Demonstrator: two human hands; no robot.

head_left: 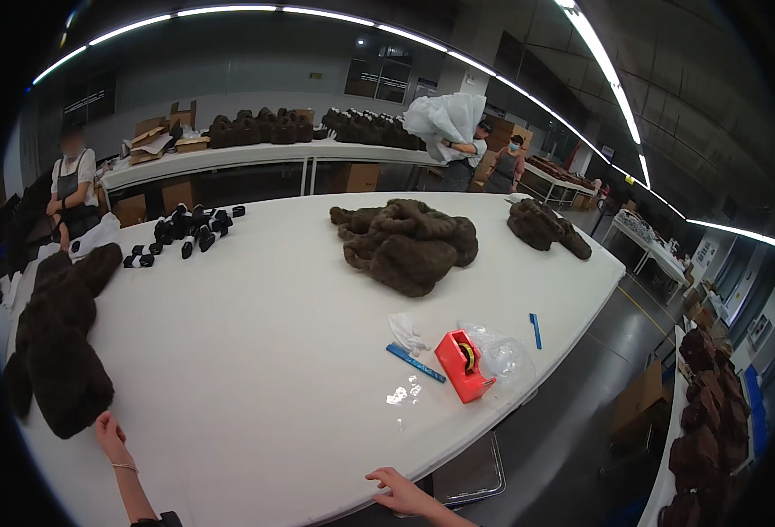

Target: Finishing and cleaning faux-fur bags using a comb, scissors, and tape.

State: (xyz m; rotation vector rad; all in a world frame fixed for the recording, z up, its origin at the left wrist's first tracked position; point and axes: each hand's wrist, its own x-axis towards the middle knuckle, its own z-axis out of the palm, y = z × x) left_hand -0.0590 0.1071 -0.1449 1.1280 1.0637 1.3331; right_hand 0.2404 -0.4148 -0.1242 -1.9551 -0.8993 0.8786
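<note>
My left hand (111, 433) is at the lower left, its fingertips beside the lower end of a dark brown furry bundle (73, 382). Its fingers are loosely bent and apart, with nothing visible in them; whether they touch the fur, I cannot tell. My right hand (396, 490) hovers at the table's front edge, holding nothing, fingers loosely stretched. Beyond it lie a red tape dispenser (464, 373), a blue strip like a ruler (415, 363), a crumpled white cloth or paper (407, 334) and a clear plastic bag (500, 351).
On the white table (229, 351) lie a large brown furry pile (409, 246), a smaller one (541, 227), several black banded bundles (190, 230) and a blue brush-like tool (536, 331). A person (75, 189) is at the far left; another (465, 158) carries white sheeting.
</note>
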